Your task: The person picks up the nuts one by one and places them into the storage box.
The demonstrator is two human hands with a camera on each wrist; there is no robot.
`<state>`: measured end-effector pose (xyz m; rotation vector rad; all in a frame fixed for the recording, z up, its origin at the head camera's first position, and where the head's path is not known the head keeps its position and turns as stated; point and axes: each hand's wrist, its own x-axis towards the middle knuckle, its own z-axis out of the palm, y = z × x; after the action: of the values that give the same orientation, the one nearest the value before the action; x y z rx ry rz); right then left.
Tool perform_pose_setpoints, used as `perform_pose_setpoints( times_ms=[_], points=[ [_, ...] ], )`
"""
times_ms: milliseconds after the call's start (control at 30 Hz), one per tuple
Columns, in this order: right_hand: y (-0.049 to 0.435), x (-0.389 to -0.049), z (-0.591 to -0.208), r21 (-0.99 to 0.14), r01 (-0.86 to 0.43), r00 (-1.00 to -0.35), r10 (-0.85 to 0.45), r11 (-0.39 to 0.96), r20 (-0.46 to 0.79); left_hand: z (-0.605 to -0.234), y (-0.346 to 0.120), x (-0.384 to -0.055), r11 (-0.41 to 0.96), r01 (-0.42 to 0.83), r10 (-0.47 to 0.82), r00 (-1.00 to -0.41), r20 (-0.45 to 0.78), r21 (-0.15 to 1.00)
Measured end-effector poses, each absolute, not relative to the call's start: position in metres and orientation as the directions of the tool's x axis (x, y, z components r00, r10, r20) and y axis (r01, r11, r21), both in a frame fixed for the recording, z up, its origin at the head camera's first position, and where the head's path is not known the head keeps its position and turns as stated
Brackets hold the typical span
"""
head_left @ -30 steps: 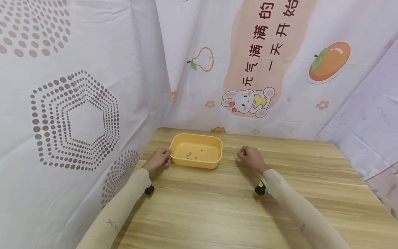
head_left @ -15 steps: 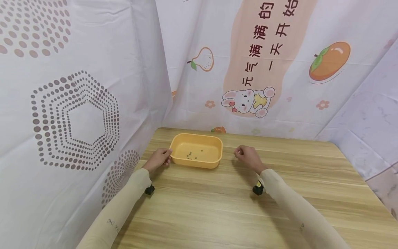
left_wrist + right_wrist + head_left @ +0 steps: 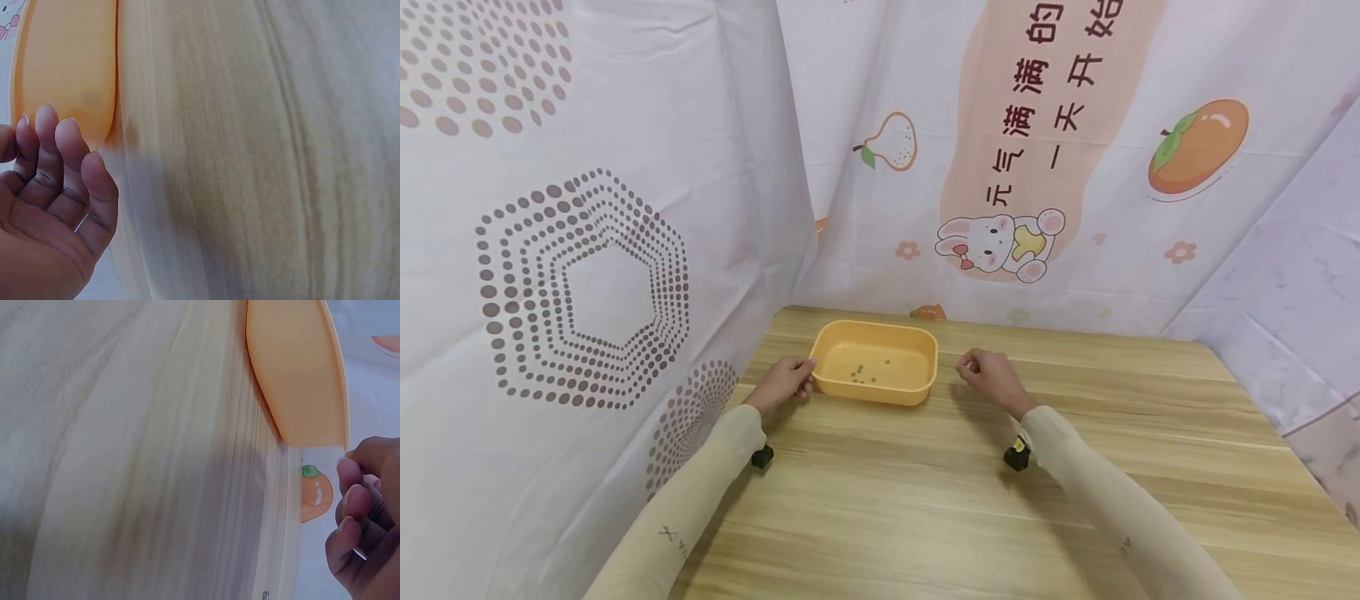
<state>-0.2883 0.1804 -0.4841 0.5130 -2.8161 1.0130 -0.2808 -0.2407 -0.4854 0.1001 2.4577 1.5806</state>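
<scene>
A yellow-orange plastic basin (image 3: 874, 395) stands near the back of the table. Several small dark round pieces (image 3: 860, 369) lie on its floor, too small to identify. My left hand (image 3: 784, 383) grips the basin's left rim between thumb and fingers; in the left wrist view, the other fingers of that hand (image 3: 56, 206) curl beside the wall. My right hand (image 3: 992, 375) hovers a short way right of the basin, apart from it. Its thumb and index fingertips (image 3: 350, 464) come together and the other fingers curl. Whether something small sits between them is hidden.
The wood-grain table (image 3: 910, 500) stretches toward me and to the right. A small grey piece (image 3: 265, 595) shows at the bottom of the right wrist view. A printed curtain (image 3: 850, 250) hangs behind, and a dotted white curtain (image 3: 722, 208) borders the left.
My right hand has moved left, closer to the basin, with its fingers staying curled. My left hand and the basin have stayed in place.
</scene>
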Motion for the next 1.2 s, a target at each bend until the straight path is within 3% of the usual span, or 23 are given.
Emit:
perform_pose_setpoints(
  times_ms=[1200],
  points=[
    [0.155,-0.283,-0.483,-0.598,-0.425,-0.905,-0.338,0.680,0.259,-0.488,-0.239,-0.282,0.445,-0.047,0.174,-0.975,-0.138,0.894]
  ],
)
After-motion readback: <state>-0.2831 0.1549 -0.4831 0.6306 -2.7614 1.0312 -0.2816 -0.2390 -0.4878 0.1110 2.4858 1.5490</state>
